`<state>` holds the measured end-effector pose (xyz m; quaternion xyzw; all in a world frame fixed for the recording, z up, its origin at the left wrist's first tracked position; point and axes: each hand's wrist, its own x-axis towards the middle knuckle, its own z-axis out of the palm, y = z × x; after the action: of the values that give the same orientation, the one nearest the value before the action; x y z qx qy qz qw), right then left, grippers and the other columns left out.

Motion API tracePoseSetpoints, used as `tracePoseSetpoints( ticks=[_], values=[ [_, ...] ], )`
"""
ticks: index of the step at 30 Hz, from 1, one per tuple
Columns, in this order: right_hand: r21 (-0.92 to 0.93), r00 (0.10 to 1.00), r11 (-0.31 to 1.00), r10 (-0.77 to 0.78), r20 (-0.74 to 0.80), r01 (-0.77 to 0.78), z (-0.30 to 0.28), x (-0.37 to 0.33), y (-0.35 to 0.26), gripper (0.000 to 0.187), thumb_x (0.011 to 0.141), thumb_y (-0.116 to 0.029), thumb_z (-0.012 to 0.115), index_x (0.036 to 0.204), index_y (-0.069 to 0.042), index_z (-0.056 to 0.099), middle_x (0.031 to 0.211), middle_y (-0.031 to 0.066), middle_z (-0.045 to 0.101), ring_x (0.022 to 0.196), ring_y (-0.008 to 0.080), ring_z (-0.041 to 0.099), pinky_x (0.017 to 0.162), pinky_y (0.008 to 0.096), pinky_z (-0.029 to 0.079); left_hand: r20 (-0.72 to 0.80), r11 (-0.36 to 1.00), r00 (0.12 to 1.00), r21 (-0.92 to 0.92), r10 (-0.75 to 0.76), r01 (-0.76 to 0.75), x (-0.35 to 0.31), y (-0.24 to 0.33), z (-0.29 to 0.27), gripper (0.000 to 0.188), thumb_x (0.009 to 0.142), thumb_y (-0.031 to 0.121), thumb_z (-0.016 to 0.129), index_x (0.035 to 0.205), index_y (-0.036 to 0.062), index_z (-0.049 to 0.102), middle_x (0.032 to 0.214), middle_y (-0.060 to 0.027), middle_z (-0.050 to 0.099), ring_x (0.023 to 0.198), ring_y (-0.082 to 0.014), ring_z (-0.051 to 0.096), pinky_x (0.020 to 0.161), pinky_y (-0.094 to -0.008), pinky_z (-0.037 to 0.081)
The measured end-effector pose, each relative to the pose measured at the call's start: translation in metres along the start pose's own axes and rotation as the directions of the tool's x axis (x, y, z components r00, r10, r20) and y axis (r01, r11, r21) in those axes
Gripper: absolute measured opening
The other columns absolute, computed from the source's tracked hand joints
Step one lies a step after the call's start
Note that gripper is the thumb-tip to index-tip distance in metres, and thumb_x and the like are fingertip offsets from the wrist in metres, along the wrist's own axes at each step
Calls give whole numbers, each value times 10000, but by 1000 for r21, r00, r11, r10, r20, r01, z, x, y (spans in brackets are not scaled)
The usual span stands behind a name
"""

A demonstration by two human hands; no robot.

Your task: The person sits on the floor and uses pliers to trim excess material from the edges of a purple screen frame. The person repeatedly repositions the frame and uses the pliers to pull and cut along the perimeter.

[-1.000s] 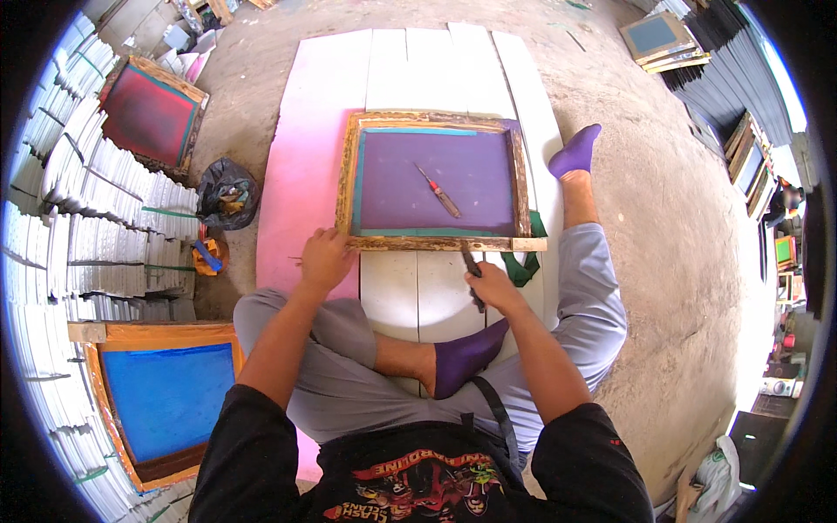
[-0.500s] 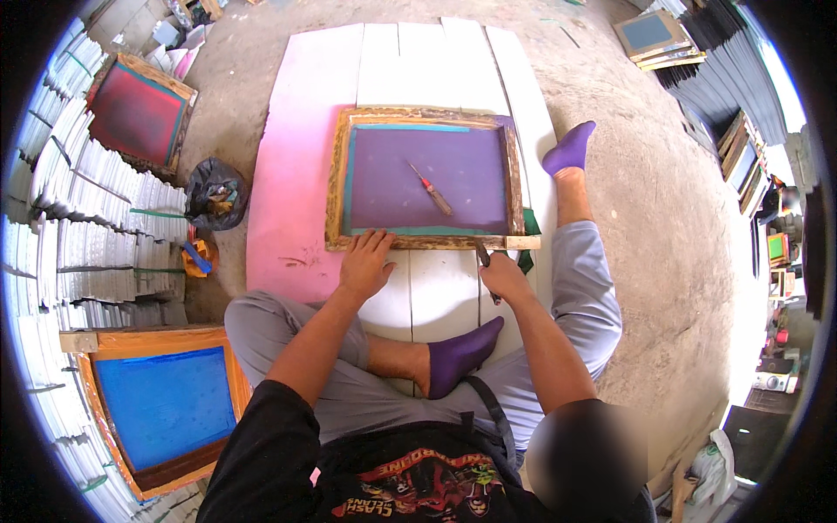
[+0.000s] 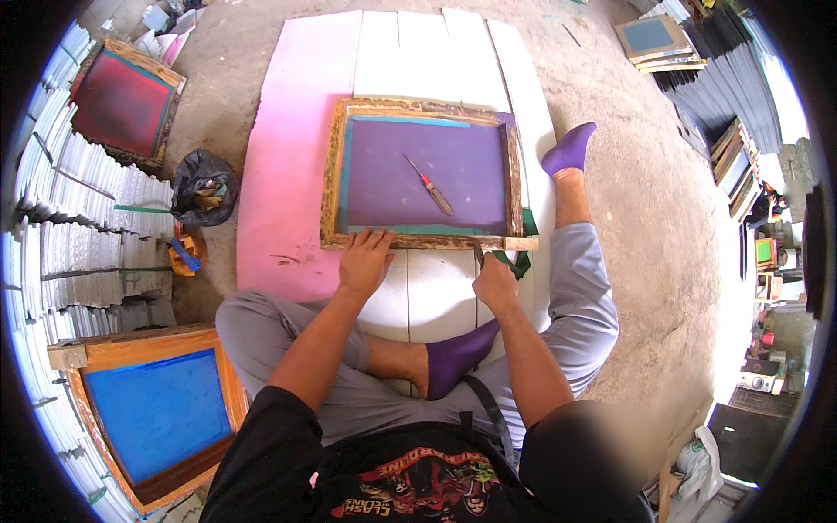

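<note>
A wooden screen-printing frame (image 3: 333, 170) with purple mesh and teal tape along its inner edges lies flat before me. On the mesh rests a screwdriver (image 3: 432, 190) with a thin metal shaft and a red and brownish handle. My left hand (image 3: 366, 257) lies on the near wooden bar, left of its middle, fingers stretched out. Close to that bar's right end, my right hand (image 3: 497, 283) is closed round a dark hand tool (image 3: 479, 253). Its tip meets the bar's near edge; my fist hides most of it, so its kind is unclear.
White and pink boards (image 3: 288, 174) lie under the frame, with green material (image 3: 521, 261) by its right corner. At left stand stacked white sheets (image 3: 83, 187), a black bag (image 3: 205, 187), a red screen (image 3: 122, 105) and a blue screen (image 3: 161, 414). More frames (image 3: 658, 44) lie far right.
My right hand has shifted slightly left and turned, and the tool shows less below the fist. The left hand stays on the bar. The whole view has shifted slightly.
</note>
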<state>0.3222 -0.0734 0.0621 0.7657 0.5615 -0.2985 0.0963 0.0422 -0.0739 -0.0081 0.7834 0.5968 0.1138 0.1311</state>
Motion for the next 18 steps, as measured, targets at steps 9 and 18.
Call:
tracePoseSetpoints(
  ticks=[9,18],
  values=[
    [65,1000,998,-21,7,20,2,12,15,424,816,-52,558,1234,-9,617,1148,293,688,1115,463,653,992,525,511,-107,997,994,72,31,-24,5,-2,5,409,877,273,746,1255,123,702,1278,-26,686,1217,-261,599,1070,-461,443],
    [73,995,994,-81,60,77,-3,20,24,381,843,-73,548,1208,-5,633,1127,316,687,1086,490,665,975,562,525,-152,998,987,50,43,-36,7,2,-3,392,862,276,764,1218,119,722,1235,-38,713,1186,-265,624,1046,-469,463]
  ],
)
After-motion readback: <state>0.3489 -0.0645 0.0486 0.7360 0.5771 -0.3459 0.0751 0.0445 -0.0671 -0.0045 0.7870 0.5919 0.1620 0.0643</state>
